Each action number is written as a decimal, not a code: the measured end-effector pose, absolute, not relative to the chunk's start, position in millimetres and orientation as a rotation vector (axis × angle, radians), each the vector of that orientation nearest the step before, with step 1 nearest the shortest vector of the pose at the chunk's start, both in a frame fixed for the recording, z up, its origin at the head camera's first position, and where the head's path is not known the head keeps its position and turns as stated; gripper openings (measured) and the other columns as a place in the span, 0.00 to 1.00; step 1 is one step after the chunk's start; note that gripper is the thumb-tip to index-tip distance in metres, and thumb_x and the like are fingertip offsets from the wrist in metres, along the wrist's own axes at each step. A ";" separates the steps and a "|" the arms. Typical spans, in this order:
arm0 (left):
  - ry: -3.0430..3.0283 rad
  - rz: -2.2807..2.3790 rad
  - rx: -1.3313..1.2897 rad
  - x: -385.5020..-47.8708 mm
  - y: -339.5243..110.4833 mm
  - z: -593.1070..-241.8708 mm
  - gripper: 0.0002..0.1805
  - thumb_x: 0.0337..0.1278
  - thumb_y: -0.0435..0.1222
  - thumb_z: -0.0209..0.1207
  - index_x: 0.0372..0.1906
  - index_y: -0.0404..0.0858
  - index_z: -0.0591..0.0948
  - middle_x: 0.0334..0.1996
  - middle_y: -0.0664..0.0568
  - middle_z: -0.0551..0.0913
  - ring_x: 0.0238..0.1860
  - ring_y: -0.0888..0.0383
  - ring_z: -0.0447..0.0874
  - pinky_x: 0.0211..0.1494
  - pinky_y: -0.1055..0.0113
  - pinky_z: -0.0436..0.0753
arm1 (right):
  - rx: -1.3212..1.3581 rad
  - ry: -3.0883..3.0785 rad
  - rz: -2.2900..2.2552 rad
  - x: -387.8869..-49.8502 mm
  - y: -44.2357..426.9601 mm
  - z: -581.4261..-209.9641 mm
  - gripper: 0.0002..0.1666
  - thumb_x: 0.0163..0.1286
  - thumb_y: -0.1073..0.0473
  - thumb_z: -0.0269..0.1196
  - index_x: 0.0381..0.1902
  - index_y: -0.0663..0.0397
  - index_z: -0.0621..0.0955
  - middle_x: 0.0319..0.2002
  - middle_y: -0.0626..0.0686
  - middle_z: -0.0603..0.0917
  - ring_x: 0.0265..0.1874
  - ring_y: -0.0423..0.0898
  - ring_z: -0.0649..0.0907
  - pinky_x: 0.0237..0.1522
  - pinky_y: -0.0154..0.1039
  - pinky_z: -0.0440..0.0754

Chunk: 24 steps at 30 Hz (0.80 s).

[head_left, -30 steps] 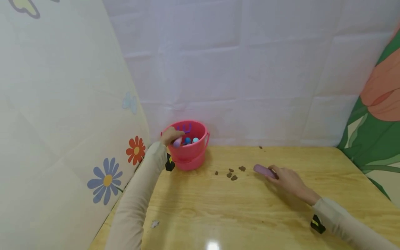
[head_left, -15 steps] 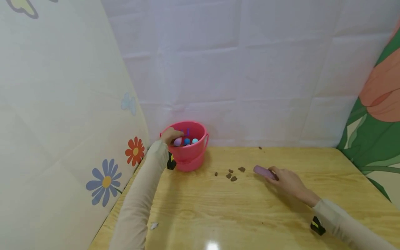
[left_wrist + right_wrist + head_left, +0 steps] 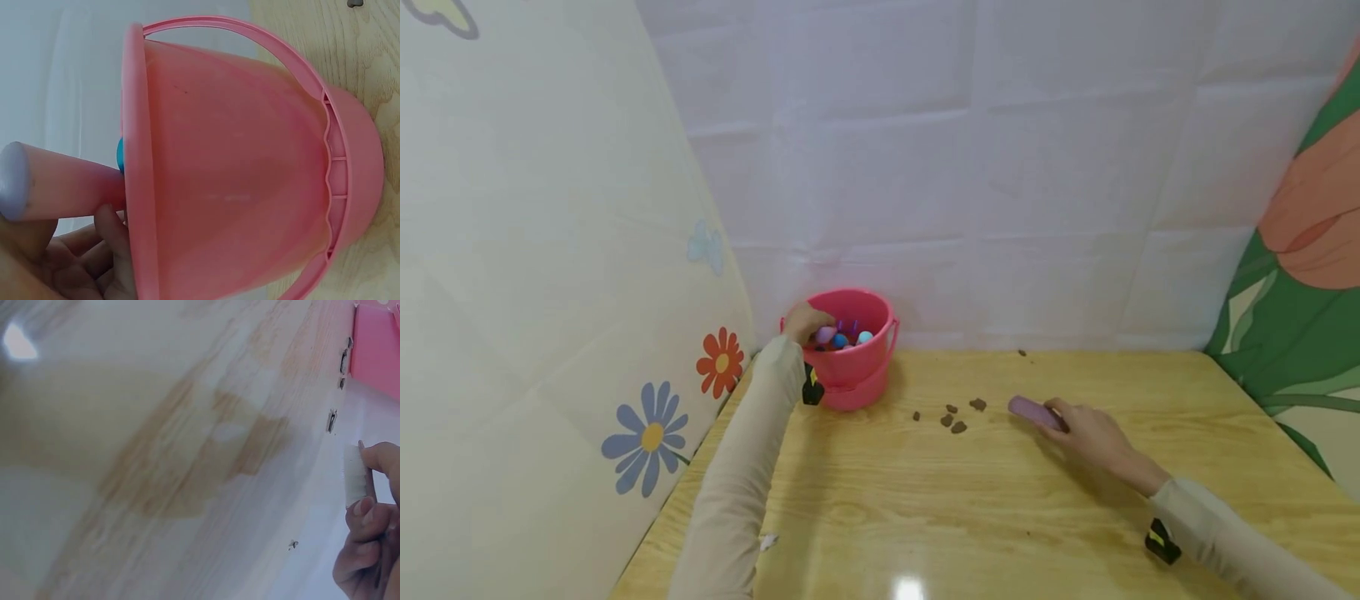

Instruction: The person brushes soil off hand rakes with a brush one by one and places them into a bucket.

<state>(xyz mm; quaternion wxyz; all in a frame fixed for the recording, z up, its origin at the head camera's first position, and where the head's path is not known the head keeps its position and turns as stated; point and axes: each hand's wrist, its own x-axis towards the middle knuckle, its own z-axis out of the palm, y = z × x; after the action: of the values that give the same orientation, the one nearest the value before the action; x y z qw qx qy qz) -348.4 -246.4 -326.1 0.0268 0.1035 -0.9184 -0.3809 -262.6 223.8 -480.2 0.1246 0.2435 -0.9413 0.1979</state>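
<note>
At the pink bucket (image 3: 850,375), my left hand (image 3: 807,323) reaches over the left rim. It grips a pink-and-lavender tool handle (image 3: 69,184), whose rounded end sticks out past the rim in the left wrist view. Purple prongs (image 3: 853,326) show inside the bucket; whether they belong to this handle is hidden. Blue (image 3: 839,341) and pale turquoise (image 3: 865,337) rounded ends lie in there too. Over the table's right side, my right hand (image 3: 1090,432) holds a flat purple bar (image 3: 1034,412). In the right wrist view the bar has a whitish side (image 3: 355,475).
Several flat brown bits (image 3: 958,427) lie between the bucket and my right hand. Another dark speck (image 3: 1022,352) is near the back wall. A whitish scrap (image 3: 768,542) lies by my left forearm. White cloth (image 3: 865,167) backs the wooden table (image 3: 880,500); a flowered panel (image 3: 647,333) borders the left.
My left hand has lowered the handle a little into the bucket, and the purple prongs have sunk lower inside. My right hand with the purple bar has stayed in place.
</note>
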 end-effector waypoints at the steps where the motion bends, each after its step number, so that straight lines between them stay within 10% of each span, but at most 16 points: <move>1: -2.827 -1.154 0.329 -341.3 -243.4 -321.9 0.09 0.40 0.33 0.66 0.16 0.38 0.76 0.18 0.50 0.74 0.18 0.56 0.70 0.19 0.69 0.73 | 0.708 -2.745 0.580 -262.8 224.0 -480.3 0.23 0.66 0.54 0.67 0.50 0.68 0.79 0.21 0.45 0.75 0.17 0.39 0.68 0.18 0.35 0.63; 24: -2.803 -1.053 0.380 -325.4 -244.7 -317.8 0.08 0.46 0.34 0.63 0.18 0.36 0.81 0.15 0.56 0.75 0.21 0.58 0.71 0.26 0.70 0.70 | 0.695 -2.765 0.627 -261.2 228.9 -489.4 0.24 0.66 0.55 0.67 0.51 0.69 0.79 0.24 0.46 0.78 0.18 0.38 0.69 0.18 0.34 0.64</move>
<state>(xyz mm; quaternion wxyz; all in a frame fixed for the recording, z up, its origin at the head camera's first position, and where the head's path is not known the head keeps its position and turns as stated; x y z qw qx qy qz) -325.4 -244.7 -317.8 0.0615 0.1255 -0.9269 -0.3482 -261.2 228.9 -489.4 0.1109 0.2364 -0.9414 0.2134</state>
